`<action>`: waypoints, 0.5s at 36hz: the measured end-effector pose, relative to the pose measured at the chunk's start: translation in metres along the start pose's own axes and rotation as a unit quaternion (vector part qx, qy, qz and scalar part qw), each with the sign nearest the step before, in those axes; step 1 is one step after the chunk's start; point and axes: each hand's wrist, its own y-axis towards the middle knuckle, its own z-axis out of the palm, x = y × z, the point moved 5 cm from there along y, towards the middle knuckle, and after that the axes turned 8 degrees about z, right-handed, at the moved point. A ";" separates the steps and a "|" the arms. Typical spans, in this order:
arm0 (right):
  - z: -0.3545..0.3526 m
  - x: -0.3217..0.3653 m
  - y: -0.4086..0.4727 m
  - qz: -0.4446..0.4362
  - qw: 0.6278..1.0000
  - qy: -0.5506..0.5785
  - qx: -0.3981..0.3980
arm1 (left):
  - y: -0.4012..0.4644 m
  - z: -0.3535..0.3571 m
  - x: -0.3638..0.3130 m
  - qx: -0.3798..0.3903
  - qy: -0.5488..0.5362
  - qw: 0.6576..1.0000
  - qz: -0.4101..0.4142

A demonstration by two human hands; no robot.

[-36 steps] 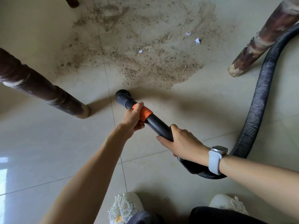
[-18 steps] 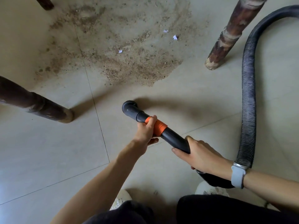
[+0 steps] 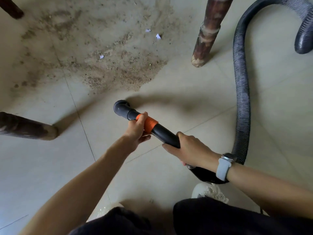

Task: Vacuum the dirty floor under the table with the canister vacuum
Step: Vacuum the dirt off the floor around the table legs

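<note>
- Head view, looking down at a pale tiled floor (image 3: 186, 85) with both bare arms reaching forward.
- Left hand (image 3: 138, 128) has its fingers curled round the wand (image 3: 162, 133) at its orange band (image 3: 149, 124), a closed grip just behind the nozzle.
- Right hand (image 3: 191, 150) wraps the black wand further back, fingers curled over the top and thumb along the near side; a watch (image 3: 224, 164) with a pale strap sits on that wrist.
- Nozzle (image 3: 121, 107), a dark elbow with a round head, points down at the floor on a clean tile, just short of the dirt; whether it touches the tile I cannot tell.
- Dirt (image 3: 105, 65), a broad brown sandy patch, spreads across the far tiles between the legs, with 3 small white paper scraps (image 3: 158, 36) lying in it.
- Hose (image 3: 241, 99), ribbed and black, runs from behind the right wrist up along the right side and loops over at the top right corner.
- 3 legs show: 1 upright leg (image 3: 206, 36) right of the dirt, 1 dark leg (image 3: 25, 128) at the left edge, 1 at the top left corner (image 3: 10, 7).
- White shoe (image 3: 210, 191) and dark trousers (image 3: 211, 219) fill the bottom edge.
</note>
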 end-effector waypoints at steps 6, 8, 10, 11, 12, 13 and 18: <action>-0.012 0.002 0.005 -0.011 0.999 0.040 0.013 | -0.002 0.003 -0.025 0.036 0.038 0.997 -0.059; -0.015 -0.003 0.002 -0.006 0.999 0.043 0.017 | -0.006 0.009 -0.025 0.034 0.051 0.996 -0.068; -0.018 -0.011 -0.004 -0.005 0.998 0.055 0.023 | -0.011 0.018 -0.023 0.019 0.056 0.996 -0.064; -0.020 -0.016 -0.006 -0.005 0.997 0.066 0.027 | -0.014 0.025 -0.021 0.010 0.053 0.997 -0.058; -0.022 -0.022 -0.009 -0.004 0.996 0.078 0.031 | -0.016 0.032 -0.018 0.002 0.047 0.998 -0.051; -0.023 -0.029 -0.011 -0.001 0.996 0.087 0.035 | -0.018 0.039 -0.014 -0.008 0.039 0.998 -0.045; -0.025 -0.060 -0.024 0.035 0.998 0.049 0.015 | -0.030 0.067 0.017 -0.034 -0.008 0.999 -0.027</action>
